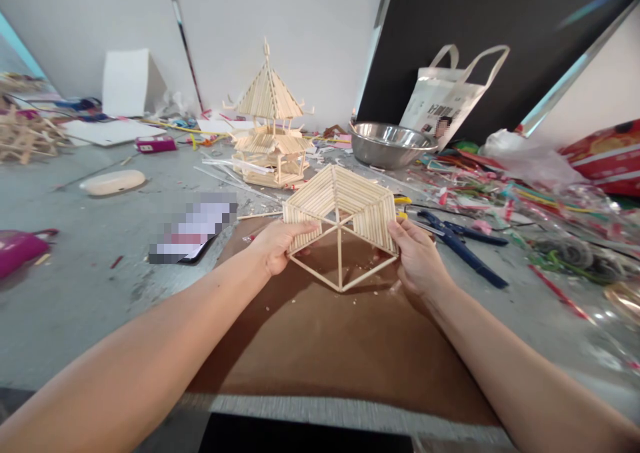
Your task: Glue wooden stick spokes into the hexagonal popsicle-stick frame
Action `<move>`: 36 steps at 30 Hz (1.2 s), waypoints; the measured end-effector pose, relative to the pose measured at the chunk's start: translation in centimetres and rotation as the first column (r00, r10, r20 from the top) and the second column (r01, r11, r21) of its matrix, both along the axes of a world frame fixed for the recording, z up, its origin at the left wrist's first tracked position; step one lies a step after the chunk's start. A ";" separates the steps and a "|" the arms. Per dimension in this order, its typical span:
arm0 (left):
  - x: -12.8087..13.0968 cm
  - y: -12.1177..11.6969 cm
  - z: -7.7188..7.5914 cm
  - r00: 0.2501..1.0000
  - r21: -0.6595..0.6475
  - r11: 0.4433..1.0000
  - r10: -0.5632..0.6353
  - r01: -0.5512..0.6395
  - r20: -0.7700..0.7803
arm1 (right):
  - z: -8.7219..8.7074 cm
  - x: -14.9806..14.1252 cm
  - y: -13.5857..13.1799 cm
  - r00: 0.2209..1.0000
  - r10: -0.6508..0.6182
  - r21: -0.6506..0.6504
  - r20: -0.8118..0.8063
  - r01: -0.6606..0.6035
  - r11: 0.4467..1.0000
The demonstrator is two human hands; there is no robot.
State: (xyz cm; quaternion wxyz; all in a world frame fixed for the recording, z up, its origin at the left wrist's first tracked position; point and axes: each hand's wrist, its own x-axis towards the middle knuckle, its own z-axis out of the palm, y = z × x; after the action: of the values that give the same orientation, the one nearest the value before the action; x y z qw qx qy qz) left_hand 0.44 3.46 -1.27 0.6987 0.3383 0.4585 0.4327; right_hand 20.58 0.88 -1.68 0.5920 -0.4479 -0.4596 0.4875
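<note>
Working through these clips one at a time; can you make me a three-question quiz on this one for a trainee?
1. Where do the left hand and right hand hold the hexagonal stick frame?
a) Both at its far corner
b) At opposite sides
c) Both at its near corner

2. True or false: in the picture, the metal basin stands to the right of the stick pagoda model.

3. Which of the frame's six sections have no rows of sticks filling them?

Key:
1. b
2. True
3. The two nearest the person
</note>
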 end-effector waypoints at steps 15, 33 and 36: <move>0.1 -0.2 0.0 0.991 -0.001 1.000 -0.030 0.031 0.129 | -0.2 -0.5 -0.2 1.000 0.020 0.059 0.018 -0.021 0.998; 0.1 -0.2 0.1 0.990 0.041 0.998 -0.044 0.039 0.137 | -0.1 -0.7 -0.4 0.999 -0.020 0.018 0.043 0.019 1.000; 0.0 -0.1 0.1 0.989 0.029 0.998 -0.055 0.052 0.139 | -0.1 -0.7 -0.4 0.999 -0.015 0.027 0.038 0.014 1.000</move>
State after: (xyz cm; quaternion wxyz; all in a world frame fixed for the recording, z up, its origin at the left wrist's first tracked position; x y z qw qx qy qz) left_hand 0.48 3.35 -1.17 0.7362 0.3279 0.3936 0.4422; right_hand 19.87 0.52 -1.76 0.5925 -0.4527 -0.4739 0.4684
